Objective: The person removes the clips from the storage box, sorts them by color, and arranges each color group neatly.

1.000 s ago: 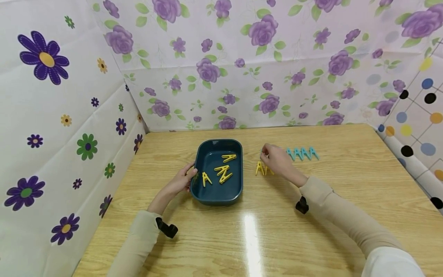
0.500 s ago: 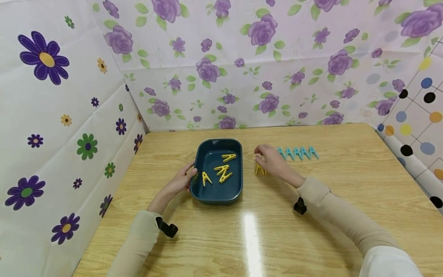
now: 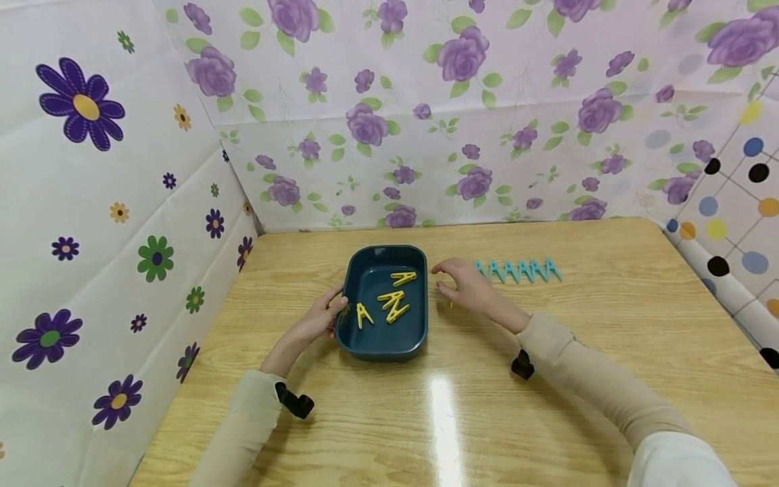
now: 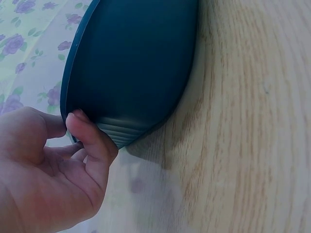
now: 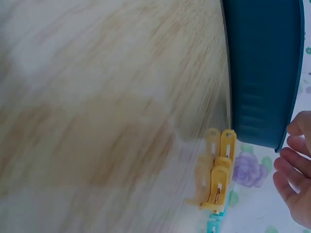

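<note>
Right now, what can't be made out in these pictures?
Number of yellow A-shaped plastic clothespins on the wood-grain table: head view, mostly behind the right hand.
Dark teal rectangular tub, remainder: left wrist view, cut off by top edge.
Turquoise plastic clothespins, remainder: right wrist view, cut off by bottom edge.

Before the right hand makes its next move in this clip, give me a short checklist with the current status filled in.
1. Blue tub steadied: ok; the left hand grips its side.
2. Tub sitting upright on the table: ok.
3. Right hand free: ok; no clip shows between its parted fingers.
4. All yellow clips inside the tub: not ok; four lie inside, but at least one yellow clip stands outside.
5. Number of yellow clips outside: cannot tell; the right hand covers that spot in the head view.
6. Light-blue clips outside the tub: ok; six show in a row.
</note>
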The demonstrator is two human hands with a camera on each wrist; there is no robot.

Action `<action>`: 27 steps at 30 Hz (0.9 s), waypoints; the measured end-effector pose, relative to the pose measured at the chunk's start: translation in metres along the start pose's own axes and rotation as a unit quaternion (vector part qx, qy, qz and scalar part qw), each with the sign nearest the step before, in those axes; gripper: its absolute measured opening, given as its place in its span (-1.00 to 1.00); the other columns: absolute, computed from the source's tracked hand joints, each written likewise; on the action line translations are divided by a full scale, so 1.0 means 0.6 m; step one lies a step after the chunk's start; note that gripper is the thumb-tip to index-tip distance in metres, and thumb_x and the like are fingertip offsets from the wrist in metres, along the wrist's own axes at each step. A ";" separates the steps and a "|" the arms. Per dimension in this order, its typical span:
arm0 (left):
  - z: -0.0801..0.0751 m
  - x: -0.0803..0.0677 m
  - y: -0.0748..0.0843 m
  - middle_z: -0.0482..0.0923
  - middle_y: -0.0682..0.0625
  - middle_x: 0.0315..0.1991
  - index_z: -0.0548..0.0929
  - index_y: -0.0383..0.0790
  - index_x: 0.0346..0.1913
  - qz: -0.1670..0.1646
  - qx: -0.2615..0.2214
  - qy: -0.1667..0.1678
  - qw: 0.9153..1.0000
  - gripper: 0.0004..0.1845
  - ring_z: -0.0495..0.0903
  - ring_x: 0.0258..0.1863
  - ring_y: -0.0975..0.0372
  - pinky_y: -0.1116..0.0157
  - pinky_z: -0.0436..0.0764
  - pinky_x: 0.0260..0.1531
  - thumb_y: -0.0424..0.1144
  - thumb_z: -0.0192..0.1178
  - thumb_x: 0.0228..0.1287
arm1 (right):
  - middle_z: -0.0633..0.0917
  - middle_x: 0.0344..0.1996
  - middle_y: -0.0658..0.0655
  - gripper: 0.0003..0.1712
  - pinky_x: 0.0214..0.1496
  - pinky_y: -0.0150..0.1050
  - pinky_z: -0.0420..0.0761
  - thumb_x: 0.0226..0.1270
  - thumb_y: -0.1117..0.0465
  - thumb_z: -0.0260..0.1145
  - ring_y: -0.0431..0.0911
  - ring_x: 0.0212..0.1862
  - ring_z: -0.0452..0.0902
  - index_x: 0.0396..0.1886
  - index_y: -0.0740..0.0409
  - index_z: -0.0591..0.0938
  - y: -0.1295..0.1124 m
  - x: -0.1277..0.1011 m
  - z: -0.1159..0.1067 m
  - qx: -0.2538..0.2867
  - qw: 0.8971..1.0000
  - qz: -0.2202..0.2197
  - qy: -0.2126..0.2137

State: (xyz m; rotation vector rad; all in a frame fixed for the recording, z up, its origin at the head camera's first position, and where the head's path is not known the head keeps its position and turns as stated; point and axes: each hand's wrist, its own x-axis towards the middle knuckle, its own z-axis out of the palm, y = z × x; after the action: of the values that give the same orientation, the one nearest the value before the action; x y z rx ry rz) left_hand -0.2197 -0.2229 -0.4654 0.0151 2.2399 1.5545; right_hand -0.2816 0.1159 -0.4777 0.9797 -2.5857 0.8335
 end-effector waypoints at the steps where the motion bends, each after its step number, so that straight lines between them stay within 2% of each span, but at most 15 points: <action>1: 0.000 0.000 0.000 0.38 0.00 -0.58 -0.03 -0.06 0.55 0.000 -0.002 0.001 1.000 -0.40 0.39 -0.65 0.29 0.36 0.43 -0.60 -0.05 -0.19 0.57 | 0.68 -0.06 0.18 -0.73 0.08 -0.03 0.58 0.31 0.25 0.30 0.07 0.05 0.58 -0.02 0.20 0.63 -0.001 0.000 0.001 -0.001 1.000 -0.003 0.003; 10: 0.000 0.001 -0.002 0.41 -0.03 -0.50 -0.03 -0.04 0.55 -0.004 -0.003 0.003 1.000 -0.39 0.40 -0.63 0.28 0.35 0.41 -0.58 -0.04 -0.19 0.57 | 0.69 -0.09 0.16 -0.74 0.05 -0.03 0.60 0.28 0.27 0.34 0.05 0.04 0.58 -0.04 0.20 0.65 -0.014 0.004 0.002 0.006 0.999 -0.027 0.025; 17: 0.002 0.000 -0.002 0.41 -0.03 -0.51 -0.06 -0.05 0.55 -0.003 -0.003 0.002 1.000 -0.39 0.40 -0.63 0.28 0.34 0.42 -0.58 -0.04 -0.19 0.57 | 0.71 -0.14 0.10 -0.73 -0.01 -0.07 0.62 0.27 0.16 0.39 0.00 -0.03 0.63 -0.07 0.15 0.69 -0.020 0.011 0.003 0.014 0.997 -0.072 0.026; 22: 0.001 0.001 -0.003 0.41 -0.04 -0.50 -0.07 -0.06 0.56 -0.006 -0.001 0.002 1.000 -0.38 0.40 -0.63 0.28 0.35 0.43 -0.58 -0.04 -0.19 0.57 | 0.73 -0.16 0.11 -0.70 -0.06 -0.13 0.64 0.23 0.15 0.42 0.00 -0.09 0.66 -0.08 0.17 0.70 -0.030 0.020 0.004 0.025 0.995 -0.101 0.009; 27: 0.000 0.002 -0.002 0.39 -0.02 -0.52 -0.07 -0.09 0.56 0.001 0.004 0.001 1.000 -0.37 0.40 -0.64 0.29 0.35 0.43 -0.59 -0.03 -0.19 0.57 | 0.73 -0.10 0.12 -0.69 -0.02 -0.15 0.64 0.25 0.15 0.40 -0.02 -0.04 0.65 -0.04 0.16 0.70 -0.045 0.028 0.001 0.027 0.994 -0.105 -0.029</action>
State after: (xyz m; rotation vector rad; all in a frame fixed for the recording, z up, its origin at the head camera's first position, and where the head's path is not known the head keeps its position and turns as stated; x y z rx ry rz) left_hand -0.2206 -0.2234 -0.4668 0.0178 2.2478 1.5461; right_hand -0.2762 0.0903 -0.4601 1.2829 -2.4626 0.8330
